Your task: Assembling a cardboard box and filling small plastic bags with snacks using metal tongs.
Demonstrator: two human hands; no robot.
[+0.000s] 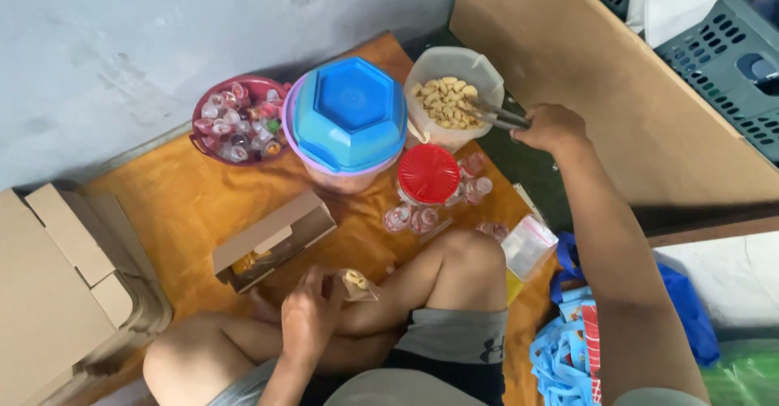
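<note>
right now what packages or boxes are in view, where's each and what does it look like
Small bag: clear, a few pale snacks inside, held by the left hand.
Open box: brown cardboard, on the orange mat in front of the knees.
Flat cartons: plain brown, stacked at far left.
Zip bags: clear, beside the right knee.
Tub: translucent, pale snacks, right hand holding tongs in it.

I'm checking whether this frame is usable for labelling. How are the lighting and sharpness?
Head view: soft, even daylight with no harsh glare; overall slightly soft and smeared, so the right hand with the tongs and the left hand lack fine detail; the dark gap beside the cardboard is underexposed.
</note>
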